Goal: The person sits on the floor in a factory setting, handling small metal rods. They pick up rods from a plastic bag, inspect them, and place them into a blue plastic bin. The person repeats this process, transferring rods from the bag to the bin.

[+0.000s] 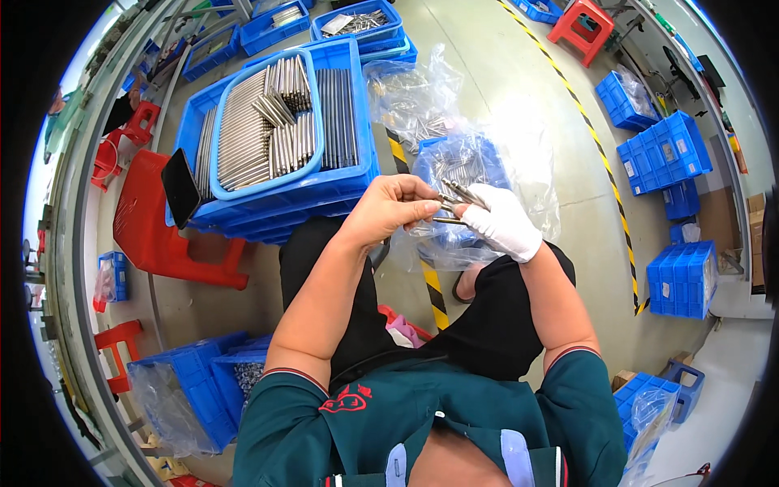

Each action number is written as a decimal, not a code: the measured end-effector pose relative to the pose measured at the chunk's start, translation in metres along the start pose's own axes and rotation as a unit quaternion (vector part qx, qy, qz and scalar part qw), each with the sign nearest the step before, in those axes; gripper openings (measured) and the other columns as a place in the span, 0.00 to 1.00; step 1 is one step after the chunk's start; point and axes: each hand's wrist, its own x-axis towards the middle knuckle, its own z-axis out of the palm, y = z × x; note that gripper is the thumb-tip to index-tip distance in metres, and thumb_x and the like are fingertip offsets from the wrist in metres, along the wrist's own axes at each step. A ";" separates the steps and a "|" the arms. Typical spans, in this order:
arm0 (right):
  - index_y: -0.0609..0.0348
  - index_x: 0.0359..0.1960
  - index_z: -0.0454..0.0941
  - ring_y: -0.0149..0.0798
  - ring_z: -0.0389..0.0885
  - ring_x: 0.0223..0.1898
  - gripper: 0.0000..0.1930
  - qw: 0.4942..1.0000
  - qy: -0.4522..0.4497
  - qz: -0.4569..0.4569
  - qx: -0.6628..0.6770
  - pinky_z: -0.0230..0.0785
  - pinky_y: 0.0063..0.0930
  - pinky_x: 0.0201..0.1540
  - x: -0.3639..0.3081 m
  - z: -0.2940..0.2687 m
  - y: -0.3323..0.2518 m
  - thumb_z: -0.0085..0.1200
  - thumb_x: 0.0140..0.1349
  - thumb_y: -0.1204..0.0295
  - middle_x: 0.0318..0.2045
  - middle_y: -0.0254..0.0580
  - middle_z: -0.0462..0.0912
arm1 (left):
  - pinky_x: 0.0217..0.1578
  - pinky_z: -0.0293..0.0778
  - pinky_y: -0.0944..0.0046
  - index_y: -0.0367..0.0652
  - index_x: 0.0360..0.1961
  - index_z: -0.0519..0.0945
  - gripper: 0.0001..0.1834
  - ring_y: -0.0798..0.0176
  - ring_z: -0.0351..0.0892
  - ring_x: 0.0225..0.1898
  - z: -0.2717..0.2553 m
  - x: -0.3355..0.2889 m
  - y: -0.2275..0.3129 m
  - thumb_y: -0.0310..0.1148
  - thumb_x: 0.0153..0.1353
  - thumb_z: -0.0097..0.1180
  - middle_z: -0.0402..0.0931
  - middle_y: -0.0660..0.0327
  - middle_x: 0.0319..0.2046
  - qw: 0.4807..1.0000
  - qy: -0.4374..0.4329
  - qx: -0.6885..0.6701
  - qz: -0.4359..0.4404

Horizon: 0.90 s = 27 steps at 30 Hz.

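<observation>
My bare left hand (389, 209) is closed in a pinch at the ends of slim metal rods (461, 192), in front of my lap. My right hand (510, 225), in a white glove, is wrapped round several of these rods, which poke out toward the left fingers. Just beyond and below the hands stands a blue bin lined with a clear plastic bag (487, 152), with many loose metal rods in it. To the left, a light-blue basket (317, 97) holds tightly stacked silver rods. It sits on a blue crate (357, 77) with darker rods along its right side.
A black phone-like slab (181, 188) stands at the crate's left edge. Below it is a red plastic stool (146, 219). Blue crates (665, 154) are stacked at the right, beyond a yellow-black floor stripe (604, 154). More crates (191, 390) stand at the lower left.
</observation>
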 end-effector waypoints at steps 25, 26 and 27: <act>0.62 0.35 0.77 0.33 0.70 0.25 0.11 0.999 0.010 -0.024 -0.026 0.64 0.28 0.30 0.003 0.008 0.003 0.56 0.57 0.66 0.23 0.41 0.74 | 0.32 0.65 0.73 0.34 0.32 0.80 0.10 0.75 0.69 0.29 0.001 0.003 -0.006 0.32 0.56 0.62 0.76 0.66 0.26 0.995 0.065 0.058 0.046; 0.62 0.34 0.77 0.29 0.68 0.25 0.11 0.999 0.012 -0.025 -0.024 0.63 0.26 0.29 0.003 0.008 0.004 0.56 0.58 0.66 0.22 0.38 0.73 | 0.32 0.64 0.73 0.34 0.32 0.80 0.10 0.75 0.69 0.29 0.002 0.002 -0.004 0.32 0.55 0.63 0.75 0.66 0.26 0.996 0.062 0.055 0.043; 0.62 0.34 0.77 0.33 0.70 0.25 0.12 0.999 0.011 -0.024 -0.029 0.64 0.28 0.30 0.003 0.008 0.003 0.56 0.57 0.65 0.23 0.41 0.75 | 0.32 0.64 0.73 0.34 0.32 0.80 0.10 0.75 0.68 0.29 0.002 0.002 -0.003 0.32 0.55 0.63 0.75 0.66 0.25 0.996 0.059 0.052 0.039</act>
